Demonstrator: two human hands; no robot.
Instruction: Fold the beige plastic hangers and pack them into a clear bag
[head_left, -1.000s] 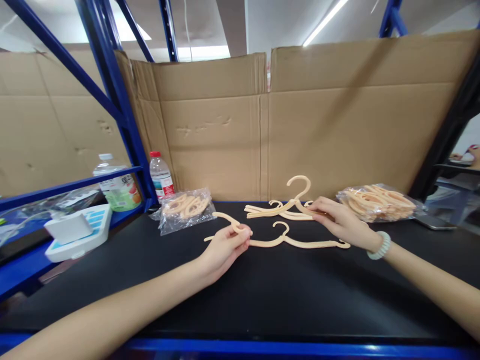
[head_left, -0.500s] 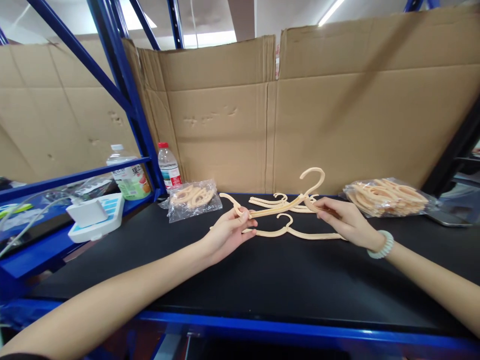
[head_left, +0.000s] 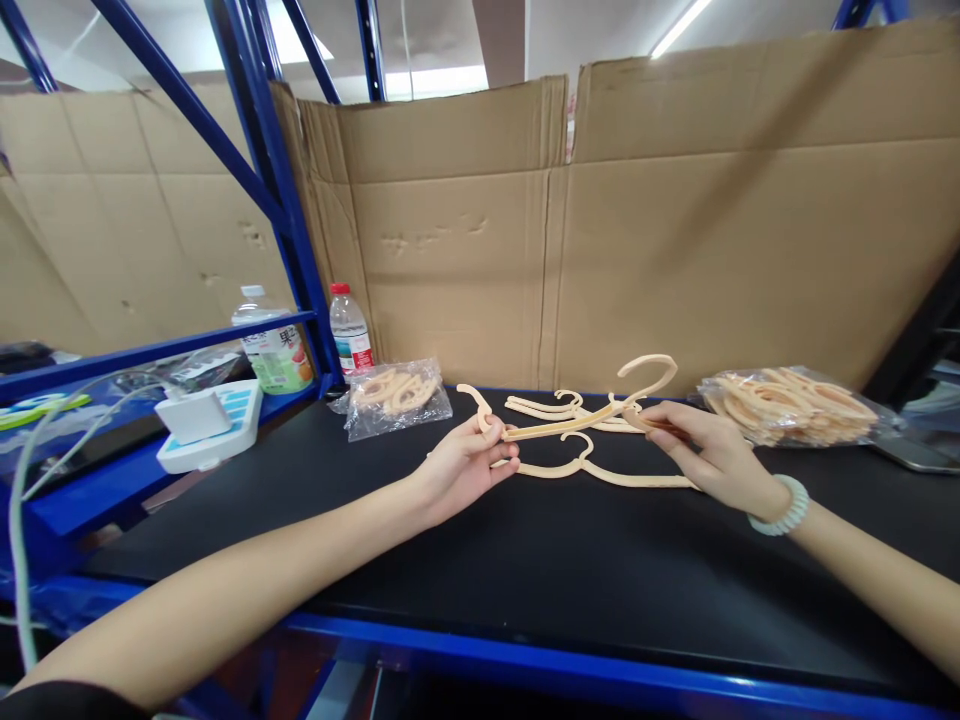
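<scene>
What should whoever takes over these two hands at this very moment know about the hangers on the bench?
Left hand: pinching the left tip of a beige hanger.
Right hand: gripping the raised hanger near its hook; that hanger spans both hands, above the black bench top.
One loose hanger lies flat just under it; a few more are in a small pile behind.
Small bag of hangers back left, large bag back right.
Done: some hangers are out of their bags. Left: the raised hanger is not yet set down.
</scene>
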